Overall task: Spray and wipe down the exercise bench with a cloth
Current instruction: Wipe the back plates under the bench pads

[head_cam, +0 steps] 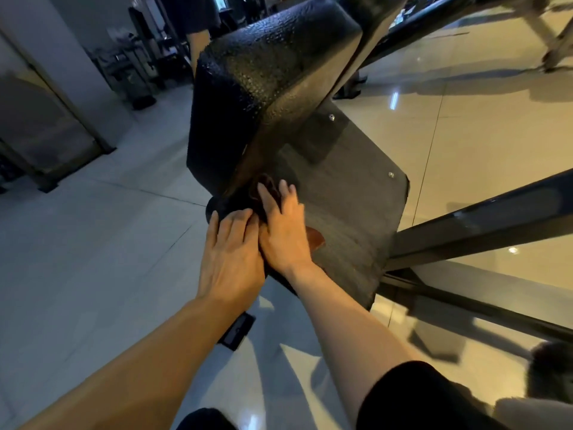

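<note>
I can read no text, no brand, no number and no sign anywhere. My bench pad (263, 88), upper centre of the frame, has only a pebbled black surface, no logo. The seat (350, 193), centre right, shows two small screws but no label. A small dark plate on the floor (237, 332), lower centre, maybe has some marking, but it is too small and blurred to read. The equipment at upper left is too dark and too far for any letters.
</note>
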Action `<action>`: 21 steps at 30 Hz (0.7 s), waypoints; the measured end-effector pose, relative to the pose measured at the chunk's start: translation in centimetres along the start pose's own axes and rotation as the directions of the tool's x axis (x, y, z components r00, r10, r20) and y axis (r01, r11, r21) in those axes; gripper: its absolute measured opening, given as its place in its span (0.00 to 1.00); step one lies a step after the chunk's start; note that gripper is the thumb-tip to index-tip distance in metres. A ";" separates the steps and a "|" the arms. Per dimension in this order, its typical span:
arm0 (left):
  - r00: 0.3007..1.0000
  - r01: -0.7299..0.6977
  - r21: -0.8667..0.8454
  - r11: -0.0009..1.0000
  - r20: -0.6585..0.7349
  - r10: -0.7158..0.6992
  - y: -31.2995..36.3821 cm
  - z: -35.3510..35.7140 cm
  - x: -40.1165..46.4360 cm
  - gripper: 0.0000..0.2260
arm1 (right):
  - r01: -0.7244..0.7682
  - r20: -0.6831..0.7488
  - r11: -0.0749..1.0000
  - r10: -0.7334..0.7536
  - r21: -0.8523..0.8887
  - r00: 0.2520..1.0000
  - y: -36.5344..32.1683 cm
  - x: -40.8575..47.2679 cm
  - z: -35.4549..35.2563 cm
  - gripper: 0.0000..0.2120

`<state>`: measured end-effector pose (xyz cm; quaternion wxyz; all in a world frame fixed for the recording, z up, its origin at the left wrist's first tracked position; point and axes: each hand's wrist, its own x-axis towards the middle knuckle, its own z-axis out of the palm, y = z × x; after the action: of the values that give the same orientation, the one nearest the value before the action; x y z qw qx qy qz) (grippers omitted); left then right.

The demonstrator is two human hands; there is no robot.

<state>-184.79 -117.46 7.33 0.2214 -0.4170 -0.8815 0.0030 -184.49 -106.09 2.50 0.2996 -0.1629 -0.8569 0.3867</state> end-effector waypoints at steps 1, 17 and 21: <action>1.000 -0.004 -0.006 1.000 0.015 0.004 0.4 0.1 0.1 0.24 | -0.084 -0.033 0.996 0.083 -0.036 0.996 1.5 -0.4 -0.5 0.25; 0.995 0.052 0.062 0.997 0.083 -0.057 1.0 0.7 3.3 0.28 | -0.015 -0.095 0.989 0.029 0.144 0.995 1.2 3.5 -0.1 0.25; 0.993 -0.053 0.093 0.994 0.109 0.043 1.1 1.7 3.6 0.29 | -0.462 -0.261 0.866 0.498 0.192 0.827 9.7 1.1 -2.5 0.23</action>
<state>-186.64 -113.79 6.97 0.1934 -0.4262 -0.8807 0.0729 -183.25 -97.82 -3.12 0.3290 -0.4119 -0.7074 0.4709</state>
